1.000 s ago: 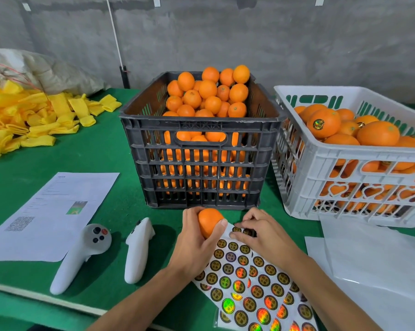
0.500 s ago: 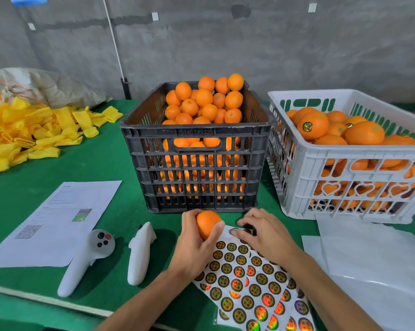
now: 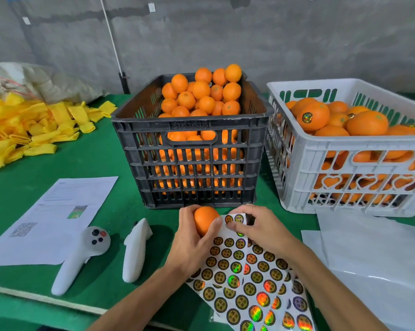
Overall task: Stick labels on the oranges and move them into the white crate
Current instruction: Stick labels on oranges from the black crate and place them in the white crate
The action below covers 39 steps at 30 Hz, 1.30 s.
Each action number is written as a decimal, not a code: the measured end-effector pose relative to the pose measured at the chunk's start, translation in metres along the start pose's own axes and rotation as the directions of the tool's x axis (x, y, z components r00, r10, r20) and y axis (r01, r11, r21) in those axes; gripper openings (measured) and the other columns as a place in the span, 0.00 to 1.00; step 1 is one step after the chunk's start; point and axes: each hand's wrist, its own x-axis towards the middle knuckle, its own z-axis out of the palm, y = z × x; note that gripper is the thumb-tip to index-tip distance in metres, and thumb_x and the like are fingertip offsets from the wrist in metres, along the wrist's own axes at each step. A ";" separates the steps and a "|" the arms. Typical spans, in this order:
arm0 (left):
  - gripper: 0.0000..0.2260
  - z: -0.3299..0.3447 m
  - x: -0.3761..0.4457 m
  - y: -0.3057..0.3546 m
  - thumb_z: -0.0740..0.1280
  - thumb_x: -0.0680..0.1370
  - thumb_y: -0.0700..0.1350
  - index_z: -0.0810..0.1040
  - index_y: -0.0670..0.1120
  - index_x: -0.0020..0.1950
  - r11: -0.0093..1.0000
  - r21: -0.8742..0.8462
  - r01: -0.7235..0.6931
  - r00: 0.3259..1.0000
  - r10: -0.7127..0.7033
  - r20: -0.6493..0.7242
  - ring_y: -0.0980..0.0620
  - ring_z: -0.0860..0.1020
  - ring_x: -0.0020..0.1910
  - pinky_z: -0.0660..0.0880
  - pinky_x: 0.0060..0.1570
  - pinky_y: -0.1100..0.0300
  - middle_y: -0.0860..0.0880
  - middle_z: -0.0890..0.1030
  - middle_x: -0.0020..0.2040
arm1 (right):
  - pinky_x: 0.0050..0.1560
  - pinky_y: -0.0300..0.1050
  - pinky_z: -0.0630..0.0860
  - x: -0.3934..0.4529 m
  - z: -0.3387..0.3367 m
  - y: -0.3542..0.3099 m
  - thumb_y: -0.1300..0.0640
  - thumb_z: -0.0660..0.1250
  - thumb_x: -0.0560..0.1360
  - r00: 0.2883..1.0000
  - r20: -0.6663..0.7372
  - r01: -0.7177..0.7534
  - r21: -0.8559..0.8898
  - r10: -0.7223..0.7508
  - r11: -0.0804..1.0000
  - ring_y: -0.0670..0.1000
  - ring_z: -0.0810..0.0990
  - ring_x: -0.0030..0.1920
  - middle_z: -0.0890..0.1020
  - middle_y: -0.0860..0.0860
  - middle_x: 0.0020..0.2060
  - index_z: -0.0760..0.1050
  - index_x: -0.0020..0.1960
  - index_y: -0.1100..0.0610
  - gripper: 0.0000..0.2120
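Head view: labelling an orange (image 3: 205, 222) at the counter (image 3: 111, 211).
Left hand (image 3: 192, 244) grips the orange over the sticker sheet (image 3: 240, 283); right hand (image 3: 259, 228) pinches the sheet's top edge, before the black crate (image 3: 192, 163), white crate (image 3: 345, 168) alongside.

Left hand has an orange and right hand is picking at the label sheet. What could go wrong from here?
1. The right hand bends up the far corner of the label sheet; it may crease the sheet or lift two labels.
2. The left hand holds the orange over the sheet; a loose grip could let it roll off.
3. The white crate is heaped, so an added orange may tumble out.
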 end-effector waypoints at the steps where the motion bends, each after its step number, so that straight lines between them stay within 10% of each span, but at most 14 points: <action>1: 0.25 0.000 0.000 0.000 0.61 0.69 0.81 0.60 0.73 0.59 1.000 0.002 0.000 1.000 0.000 -0.002 0.73 0.78 0.50 0.74 0.39 0.77 0.62 0.74 0.57 | 0.56 0.53 0.80 0.000 -0.001 0.000 0.44 0.74 0.77 1.000 -0.001 0.016 0.035 -0.016 0.999 0.48 0.83 0.51 0.85 0.47 0.51 0.81 0.59 0.39 0.12; 6: 0.24 0.000 0.001 -0.002 0.61 0.70 0.80 0.60 0.72 0.60 1.000 0.002 0.006 1.000 -0.006 0.006 0.72 0.78 0.51 0.76 0.38 0.74 0.61 0.75 0.57 | 0.63 0.56 0.78 0.000 -0.007 0.002 0.51 0.67 0.83 0.995 0.070 0.066 0.080 -0.072 0.995 0.57 0.82 0.58 0.85 0.50 0.56 0.79 0.63 0.32 0.15; 15: 0.23 0.000 0.002 -0.001 0.61 0.71 0.79 0.60 0.71 0.59 1.000 -0.012 0.009 1.000 -0.009 0.009 0.72 0.77 0.50 0.74 0.41 0.77 0.61 0.74 0.57 | 0.67 0.47 0.76 0.002 -0.005 0.007 0.52 0.73 0.78 0.995 0.097 -0.002 0.018 0.001 1.000 0.37 0.79 0.59 0.81 0.35 0.57 0.82 0.64 0.42 0.15; 39: 0.28 0.000 0.002 -0.002 0.60 0.71 0.80 0.61 0.65 0.61 0.999 0.047 -0.002 1.000 0.001 0.016 0.72 0.77 0.50 0.74 0.39 0.71 0.61 0.73 0.58 | 0.69 0.49 0.75 0.000 -0.009 0.003 0.54 0.72 0.80 0.991 0.132 -0.001 0.050 -0.006 0.999 0.37 0.79 0.60 0.83 0.36 0.59 0.84 0.62 0.43 0.12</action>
